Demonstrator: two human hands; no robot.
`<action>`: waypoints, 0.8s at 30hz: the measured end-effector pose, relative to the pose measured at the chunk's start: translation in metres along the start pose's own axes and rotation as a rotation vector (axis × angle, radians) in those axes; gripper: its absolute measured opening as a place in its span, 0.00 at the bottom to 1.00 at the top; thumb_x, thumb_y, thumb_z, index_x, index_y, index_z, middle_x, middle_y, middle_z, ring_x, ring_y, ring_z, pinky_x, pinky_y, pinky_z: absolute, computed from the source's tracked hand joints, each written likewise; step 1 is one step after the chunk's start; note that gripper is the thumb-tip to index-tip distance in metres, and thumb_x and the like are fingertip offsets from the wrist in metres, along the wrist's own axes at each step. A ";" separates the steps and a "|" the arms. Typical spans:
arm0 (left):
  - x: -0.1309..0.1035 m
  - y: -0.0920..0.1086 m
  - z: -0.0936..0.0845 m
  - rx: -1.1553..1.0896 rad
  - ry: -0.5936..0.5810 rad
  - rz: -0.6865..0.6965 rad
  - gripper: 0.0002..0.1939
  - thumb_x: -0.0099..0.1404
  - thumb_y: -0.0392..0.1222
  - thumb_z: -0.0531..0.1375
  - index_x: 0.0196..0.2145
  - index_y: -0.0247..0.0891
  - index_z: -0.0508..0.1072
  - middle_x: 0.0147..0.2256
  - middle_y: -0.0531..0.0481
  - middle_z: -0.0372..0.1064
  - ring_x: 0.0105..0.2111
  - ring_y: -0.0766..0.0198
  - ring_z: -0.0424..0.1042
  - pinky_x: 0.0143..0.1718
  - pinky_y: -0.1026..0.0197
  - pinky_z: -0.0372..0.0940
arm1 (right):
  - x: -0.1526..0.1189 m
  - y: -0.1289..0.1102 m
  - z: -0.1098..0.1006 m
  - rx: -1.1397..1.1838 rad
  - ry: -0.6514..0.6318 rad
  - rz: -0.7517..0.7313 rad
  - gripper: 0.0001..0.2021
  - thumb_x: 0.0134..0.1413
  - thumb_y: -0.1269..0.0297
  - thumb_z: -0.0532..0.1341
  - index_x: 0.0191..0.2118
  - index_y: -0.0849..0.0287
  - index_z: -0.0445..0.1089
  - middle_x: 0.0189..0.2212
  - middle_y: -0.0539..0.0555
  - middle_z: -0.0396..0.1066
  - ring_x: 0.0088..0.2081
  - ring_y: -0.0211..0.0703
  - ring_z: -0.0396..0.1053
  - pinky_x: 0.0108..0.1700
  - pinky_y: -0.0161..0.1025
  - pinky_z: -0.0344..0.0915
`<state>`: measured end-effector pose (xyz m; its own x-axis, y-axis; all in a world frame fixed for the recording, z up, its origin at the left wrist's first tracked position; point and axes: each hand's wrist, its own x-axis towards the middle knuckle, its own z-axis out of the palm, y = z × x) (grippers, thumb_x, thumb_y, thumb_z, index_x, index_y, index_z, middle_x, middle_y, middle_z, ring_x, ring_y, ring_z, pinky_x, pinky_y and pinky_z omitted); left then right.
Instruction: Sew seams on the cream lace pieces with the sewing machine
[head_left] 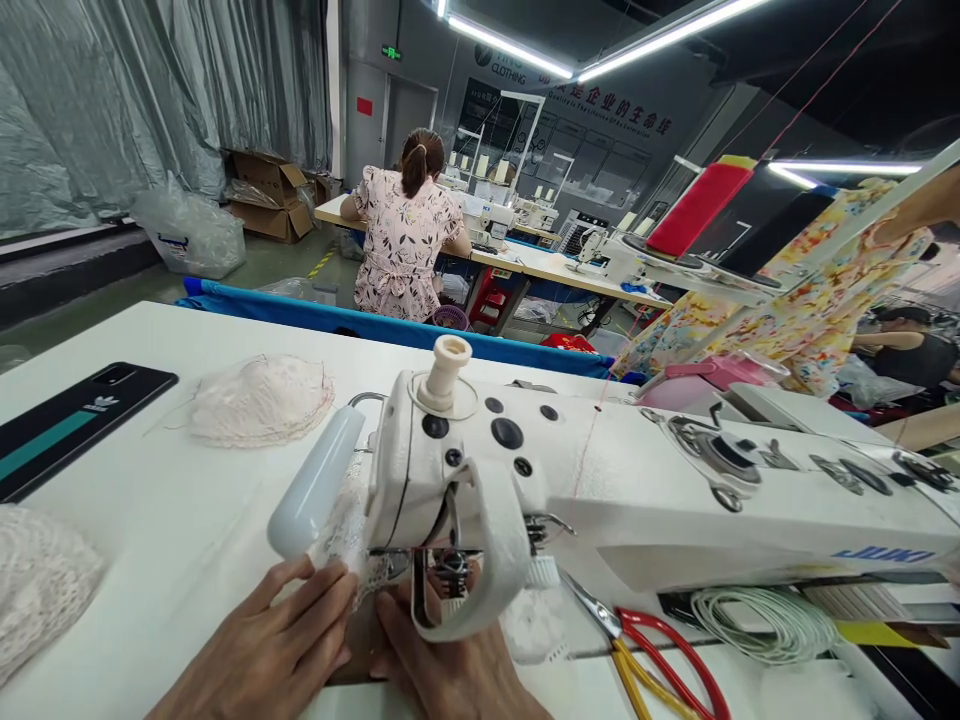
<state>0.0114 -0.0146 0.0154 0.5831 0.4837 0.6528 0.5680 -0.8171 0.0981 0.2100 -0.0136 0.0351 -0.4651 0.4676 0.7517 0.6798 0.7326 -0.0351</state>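
A white JUKI sewing machine [570, 470] stands before me. White lace fabric [346, 530] lies at the left of its needle area, and my left hand [274, 635] has its bent fingers closed on the edge of it. My right hand [457, 665] is at the presser foot [451, 572], closed at the lace, thumb towards my left hand. The curved white guard [502, 540] covers part of its fingers. More white lace [536, 625] shows to the right of that hand. A pale blue cylinder [319, 485] on a bent metal rod sits left of the machine head.
Scissors [637, 650] with red and yellow handles lie at the right, beside a coil of pale green cord [761, 620]. Lace cups [259, 400] and a black phone [82, 425] rest on the left table. A red thread cone [701, 205] stands above; a co-worker [411, 230] sits ahead.
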 end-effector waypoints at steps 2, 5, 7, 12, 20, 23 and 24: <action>0.002 -0.002 -0.002 -0.003 0.008 -0.028 0.19 0.74 0.35 0.47 0.27 0.37 0.70 0.23 0.55 0.66 0.28 0.64 0.65 0.47 0.53 0.54 | -0.003 0.001 0.000 0.004 -0.045 0.012 0.18 0.68 0.60 0.47 0.36 0.63 0.70 0.25 0.55 0.72 0.31 0.44 0.70 0.37 0.44 0.64; 0.006 -0.005 -0.005 -0.002 0.006 -0.048 0.19 0.75 0.37 0.46 0.28 0.38 0.70 0.25 0.54 0.67 0.31 0.63 0.66 0.42 0.56 0.53 | -0.011 0.001 0.003 0.011 -0.049 0.043 0.16 0.67 0.61 0.48 0.39 0.62 0.70 0.27 0.55 0.73 0.30 0.44 0.70 0.40 0.46 0.65; 0.008 -0.007 -0.007 -0.014 -0.005 -0.056 0.19 0.75 0.37 0.44 0.33 0.38 0.71 0.29 0.53 0.70 0.32 0.63 0.66 0.39 0.56 0.53 | -0.016 0.000 0.006 0.012 -0.044 0.056 0.14 0.66 0.62 0.49 0.40 0.61 0.70 0.29 0.55 0.73 0.29 0.43 0.69 0.42 0.47 0.66; 0.011 -0.010 -0.013 -0.010 0.005 -0.043 0.23 0.75 0.32 0.39 0.31 0.38 0.70 0.28 0.52 0.68 0.31 0.62 0.66 0.37 0.57 0.53 | -0.019 -0.002 0.006 0.009 -0.089 0.078 0.13 0.66 0.61 0.51 0.41 0.61 0.70 0.32 0.56 0.74 0.28 0.42 0.69 0.45 0.49 0.67; 0.015 -0.007 -0.017 0.093 0.029 0.001 0.22 0.73 0.30 0.40 0.30 0.38 0.70 0.30 0.50 0.70 0.33 0.61 0.67 0.39 0.57 0.55 | -0.021 -0.001 0.007 -0.004 -0.075 0.065 0.12 0.65 0.61 0.53 0.42 0.61 0.70 0.32 0.56 0.74 0.31 0.44 0.71 0.46 0.49 0.66; 0.012 -0.007 -0.016 0.091 0.026 0.038 0.20 0.73 0.30 0.43 0.34 0.39 0.72 0.31 0.51 0.71 0.37 0.62 0.68 0.44 0.57 0.55 | -0.020 -0.001 0.007 -0.003 -0.064 0.057 0.12 0.65 0.61 0.52 0.42 0.61 0.69 0.31 0.55 0.74 0.31 0.43 0.71 0.45 0.48 0.66; 0.011 -0.007 -0.015 0.075 0.029 0.034 0.19 0.73 0.30 0.43 0.35 0.39 0.72 0.30 0.52 0.71 0.38 0.63 0.69 0.46 0.57 0.54 | -0.019 -0.001 0.006 -0.001 -0.071 0.053 0.11 0.65 0.61 0.53 0.42 0.61 0.69 0.31 0.55 0.74 0.31 0.43 0.71 0.45 0.48 0.66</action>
<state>0.0047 -0.0083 0.0331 0.5862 0.4462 0.6762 0.5910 -0.8064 0.0198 0.2147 -0.0205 0.0164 -0.4673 0.5394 0.7005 0.7048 0.7056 -0.0731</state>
